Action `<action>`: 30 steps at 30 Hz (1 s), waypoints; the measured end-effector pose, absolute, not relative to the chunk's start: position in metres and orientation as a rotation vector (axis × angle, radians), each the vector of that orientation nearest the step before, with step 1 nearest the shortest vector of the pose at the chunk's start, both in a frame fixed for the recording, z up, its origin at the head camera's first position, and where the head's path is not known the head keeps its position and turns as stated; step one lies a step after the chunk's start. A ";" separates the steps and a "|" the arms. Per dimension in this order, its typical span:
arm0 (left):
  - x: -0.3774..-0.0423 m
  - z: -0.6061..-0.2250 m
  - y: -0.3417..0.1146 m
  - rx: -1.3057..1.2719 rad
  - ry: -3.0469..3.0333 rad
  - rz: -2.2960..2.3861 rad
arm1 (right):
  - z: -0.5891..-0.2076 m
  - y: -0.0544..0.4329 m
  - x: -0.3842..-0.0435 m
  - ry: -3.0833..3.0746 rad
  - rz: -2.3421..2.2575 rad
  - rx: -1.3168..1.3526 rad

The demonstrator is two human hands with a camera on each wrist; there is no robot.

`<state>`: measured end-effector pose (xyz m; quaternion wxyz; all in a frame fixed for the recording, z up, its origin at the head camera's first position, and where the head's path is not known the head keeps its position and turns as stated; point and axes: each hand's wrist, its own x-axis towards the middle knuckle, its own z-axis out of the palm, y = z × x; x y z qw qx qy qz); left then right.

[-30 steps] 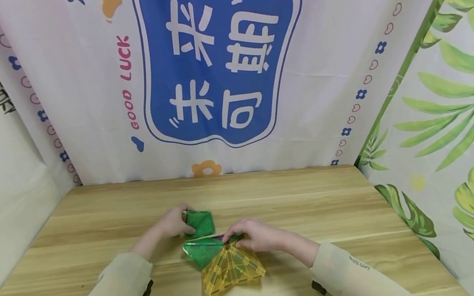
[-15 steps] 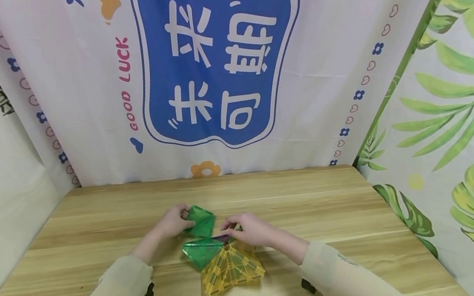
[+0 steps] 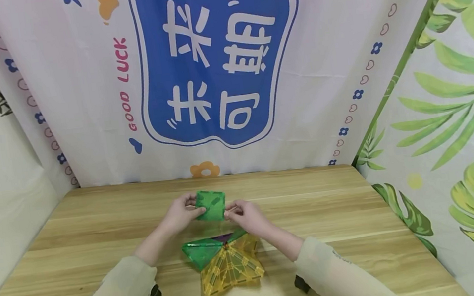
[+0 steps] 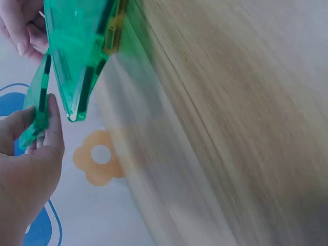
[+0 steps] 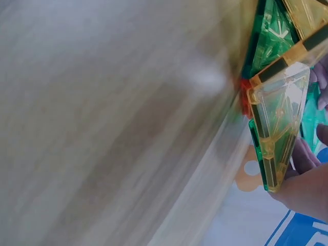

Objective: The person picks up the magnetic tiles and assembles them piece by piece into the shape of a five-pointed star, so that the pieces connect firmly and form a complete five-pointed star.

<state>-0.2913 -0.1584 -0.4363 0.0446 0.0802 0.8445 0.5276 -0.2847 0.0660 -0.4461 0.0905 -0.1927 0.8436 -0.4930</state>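
A green see-through square magnetic tile point(image 3: 211, 205) is raised above the far half of the table, its face toward the head camera. My left hand point(image 3: 179, 214) pinches its left side between thumb and fingers, as the left wrist view also shows. At the tile's lower right corner, my right hand point(image 3: 248, 219) pinches the edge. Nearer to me sits a star-like build of magnetic tiles, with yellow tiles point(image 3: 231, 270) in front, a green tile point(image 3: 203, 252) on the left and a purple tile point(image 3: 221, 240) behind. In the right wrist view, a yellow triangle tile point(image 5: 279, 113) partly hides the right hand.
The wood-grain table point(image 3: 96, 236) meets a printed cloth point(image 3: 105, 135) at its far edge. A leaf-patterned cloth point(image 3: 465, 138) hangs along the right side. Both forearms reach in past the tile build, one on each side.
The left hand has lifted the green square tile up and away from the build, turning it flat to the view. My right hand has left the build and moved to the tile's right edge.
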 end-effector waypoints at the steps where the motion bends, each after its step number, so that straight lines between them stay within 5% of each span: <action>1: -0.291 -0.436 -0.157 0.253 2.571 1.637 | -0.446 0.066 -0.286 2.475 -1.526 -0.541; 10: -0.286 -0.431 -0.149 0.408 2.401 1.710 | -0.445 0.070 -0.291 2.344 -1.744 -0.428; 30: -0.286 -0.419 -0.155 0.560 2.388 1.491 | -0.443 0.078 -0.302 2.391 -1.514 -0.665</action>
